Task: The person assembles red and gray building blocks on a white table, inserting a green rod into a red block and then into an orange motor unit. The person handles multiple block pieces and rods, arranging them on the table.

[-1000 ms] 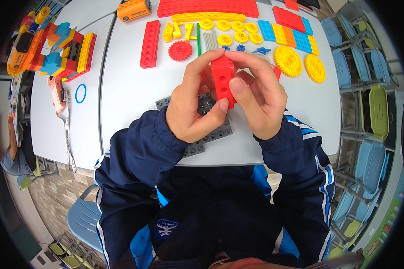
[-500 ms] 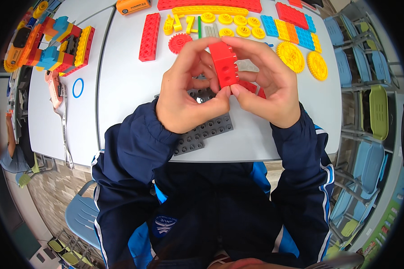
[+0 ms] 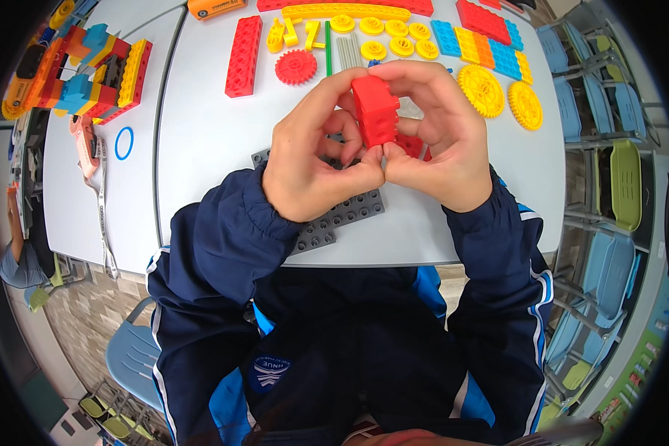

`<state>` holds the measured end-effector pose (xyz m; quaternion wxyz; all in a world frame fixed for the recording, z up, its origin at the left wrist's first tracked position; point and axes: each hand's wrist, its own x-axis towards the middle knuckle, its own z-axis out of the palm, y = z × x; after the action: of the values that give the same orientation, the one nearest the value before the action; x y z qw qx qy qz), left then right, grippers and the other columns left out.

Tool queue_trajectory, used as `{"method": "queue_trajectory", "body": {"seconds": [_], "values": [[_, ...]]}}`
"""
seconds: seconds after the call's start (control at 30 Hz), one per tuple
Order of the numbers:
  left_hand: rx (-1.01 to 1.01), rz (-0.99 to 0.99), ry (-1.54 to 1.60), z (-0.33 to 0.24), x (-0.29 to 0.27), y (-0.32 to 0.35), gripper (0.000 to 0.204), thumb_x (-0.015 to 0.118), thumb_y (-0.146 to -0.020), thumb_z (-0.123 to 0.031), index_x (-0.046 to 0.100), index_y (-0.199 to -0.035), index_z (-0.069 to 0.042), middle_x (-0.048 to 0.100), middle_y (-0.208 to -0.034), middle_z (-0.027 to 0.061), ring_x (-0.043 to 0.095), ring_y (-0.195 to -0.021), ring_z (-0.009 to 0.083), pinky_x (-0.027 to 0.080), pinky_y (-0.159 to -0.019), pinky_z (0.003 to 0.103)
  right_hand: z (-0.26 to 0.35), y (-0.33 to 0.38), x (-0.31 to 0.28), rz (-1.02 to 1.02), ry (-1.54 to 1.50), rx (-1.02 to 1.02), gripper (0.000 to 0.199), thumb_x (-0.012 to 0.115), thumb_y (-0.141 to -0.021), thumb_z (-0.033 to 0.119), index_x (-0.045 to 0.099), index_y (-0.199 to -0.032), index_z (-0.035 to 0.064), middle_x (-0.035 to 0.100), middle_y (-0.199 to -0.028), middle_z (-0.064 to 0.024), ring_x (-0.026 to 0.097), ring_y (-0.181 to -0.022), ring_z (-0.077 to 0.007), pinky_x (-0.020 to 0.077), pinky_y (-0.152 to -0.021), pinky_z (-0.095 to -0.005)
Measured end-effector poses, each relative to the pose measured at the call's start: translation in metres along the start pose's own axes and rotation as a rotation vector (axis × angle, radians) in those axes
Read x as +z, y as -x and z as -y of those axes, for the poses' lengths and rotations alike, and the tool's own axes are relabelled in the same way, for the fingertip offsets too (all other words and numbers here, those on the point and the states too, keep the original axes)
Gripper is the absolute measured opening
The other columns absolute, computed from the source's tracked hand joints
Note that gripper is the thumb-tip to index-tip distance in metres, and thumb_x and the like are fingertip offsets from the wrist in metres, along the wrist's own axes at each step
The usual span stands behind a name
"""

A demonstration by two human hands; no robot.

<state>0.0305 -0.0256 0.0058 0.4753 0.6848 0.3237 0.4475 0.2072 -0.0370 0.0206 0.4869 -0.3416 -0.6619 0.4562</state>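
Observation:
Between my two hands a red building block (image 3: 376,111) is held upright over the table, its studs toward the right. My left hand (image 3: 312,149) has its fingertips and thumb closed on the block's left side. My right hand (image 3: 446,137) pinches it from the right, its forefinger at the top and its thumb at the bottom, touching the left thumb. Under my left hand lie dark grey studded plates (image 3: 349,210), partly covered. Another red piece (image 3: 412,145) shows behind my right hand's fingers; its full shape is hidden.
Beyond my hands lie a red gear (image 3: 296,67), a long red beam (image 3: 244,56), small yellow wheels (image 3: 401,47), yellow gears (image 3: 481,91) and coloured bricks (image 3: 506,61). At left stand a multicoloured brick model (image 3: 89,85), a blue ring (image 3: 124,143) and a pink tool with a strap (image 3: 84,141).
The red block has tilted slightly and shifted a little down and right in view, with both hands still around it. The table things appear slightly shifted with the head's movement.

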Motion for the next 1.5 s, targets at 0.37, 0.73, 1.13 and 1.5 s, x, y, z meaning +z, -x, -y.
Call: {"method": "queue_trajectory", "body": {"seconds": [0.37, 0.73, 1.13, 1.5], "values": [[0.085, -0.022, -0.07, -0.008, -0.003, -0.001, 0.064, 0.071, -0.068, 0.003, 0.05, -0.128, 0.001, 0.057, -0.094, 0.0065, 0.043, -0.057, 0.0037, 0.047, -0.055, 0.018, 0.007, 0.001, 0.006, -0.09, -0.02, -0.046, 0.058, 0.065, -0.07, -0.007, 0.052, -0.125, 0.0027, 0.055, -0.116, -0.0086, 0.056, -0.113, -0.0205, 0.0526, -0.096, -0.0391], [-0.181, 0.131, 0.344, -0.007, -0.018, -0.007, 0.067, 0.072, -0.076, -0.006, 0.042, -0.135, 0.006, 0.058, -0.123, 0.0165, 0.065, -0.094, 0.0209, 0.058, -0.068, 0.028, 0.011, -0.001, -0.008, 0.007, -0.275, 0.107, 0.061, 0.071, -0.076, -0.003, 0.048, -0.133, -0.0028, 0.055, -0.124, -0.0144, 0.054, -0.114, -0.021, 0.0553, -0.089, -0.0356], [-0.226, 0.168, 0.52, -0.014, -0.019, -0.009, 0.065, 0.066, -0.084, -0.009, 0.037, -0.14, 0.007, 0.055, -0.118, 0.0181, 0.067, -0.094, 0.0258, 0.062, -0.061, 0.033, 0.011, -0.002, -0.011, -0.011, -0.354, 0.123, 0.06, 0.076, -0.079, 0.009, 0.05, -0.132, -0.0033, 0.062, -0.117, -0.0147, 0.059, -0.108, -0.022, 0.0472, -0.096, -0.0335], [-0.268, 0.165, 0.67, -0.014, -0.021, -0.011, 0.059, 0.067, -0.087, -0.007, 0.04, -0.138, 0.007, 0.06, -0.093, 0.0084, 0.067, -0.085, 0.0185, 0.06, -0.054, 0.029, 0.016, -0.002, -0.008, -0.04, -0.512, 0.221, 0.06, 0.073, -0.081, 0.011, 0.047, -0.133, -0.005, 0.06, -0.118, -0.0172, 0.06, -0.11, -0.0225, 0.0531, -0.092, -0.0352]]}}
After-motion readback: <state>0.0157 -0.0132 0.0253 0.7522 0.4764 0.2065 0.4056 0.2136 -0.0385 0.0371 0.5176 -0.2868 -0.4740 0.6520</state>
